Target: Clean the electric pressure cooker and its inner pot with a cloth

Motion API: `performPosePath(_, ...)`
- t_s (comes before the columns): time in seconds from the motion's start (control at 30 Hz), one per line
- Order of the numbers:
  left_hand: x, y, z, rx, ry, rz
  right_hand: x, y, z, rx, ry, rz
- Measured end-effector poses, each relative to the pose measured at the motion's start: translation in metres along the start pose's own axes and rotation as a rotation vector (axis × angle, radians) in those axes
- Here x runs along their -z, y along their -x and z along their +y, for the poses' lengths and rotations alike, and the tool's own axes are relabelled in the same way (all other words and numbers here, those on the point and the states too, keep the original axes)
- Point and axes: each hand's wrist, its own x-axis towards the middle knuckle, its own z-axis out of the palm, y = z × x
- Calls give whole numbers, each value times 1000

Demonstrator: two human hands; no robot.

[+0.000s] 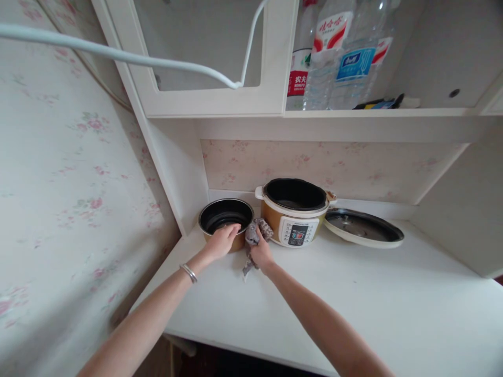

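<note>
A dark-lined inner pot (220, 212) with a gold outside stands on the white counter. My left hand (223, 241), with a silver bangle at the wrist, grips its near rim; the fingers reach over the edge and the thumb side faces up. In my right hand (262, 252) is a bunched grey patterned cloth (254, 233), placed between the pot's right side and the cooker, with one end hanging onto the counter. Just right of it stands a gold and white electric cooker (271, 220), its top uncovered and its control panel facing me.
The cooker's lid (363, 228) lies upside down at the right. A white counter (314, 293) runs below, with a flowered wall at the left. Overhead are a cabinet door (216, 104) and a shelf holding several plastic bottles (328, 57). A white bent rod (157, 60) crosses the upper left.
</note>
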Motion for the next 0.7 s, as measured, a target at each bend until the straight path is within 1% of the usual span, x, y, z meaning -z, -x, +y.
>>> performPosePath(0.03, 10, 1, -10, -33, -1, 8, 4, -3, 1, 1, 0, -18)
performPosePath(0.1, 33, 6, -40, -73, -109, 36, 9, -8, 1, -11, 17, -44)
performPosePath(0.2, 60, 20, -90, -127, -312, -49, 9, -7, 0, -55, 70, -34)
performPosePath(0.27, 68, 27, -111, -153, -376, -94, 7, -2, -3, -72, 93, -27)
performPosePath(0.3, 69, 28, -115, -159, -390, -99, 5, 2, -5, -71, 91, -27)
performPosePath(0.33, 67, 29, -115, -165, -391, -94, 2, 6, -6, -68, 81, -27)
performPosePath(0.37, 64, 28, -111, -171, -378, -84, -1, 11, -6, -64, 65, -26)
performPosePath(0.43, 53, 24, -93, -181, -329, -67, -8, 21, -5, -51, 32, -17)
performPosePath(0.53, 28, 18, -52, -168, -263, -56, -17, 34, -2, -16, 14, 13)
performPosePath(0.63, -1, 14, -10, -126, -238, -9, -15, 37, 0, -14, 22, 43)
performPosePath(0.7, -15, 12, 11, -88, -195, 17, -7, 32, -1, -38, 8, 51)
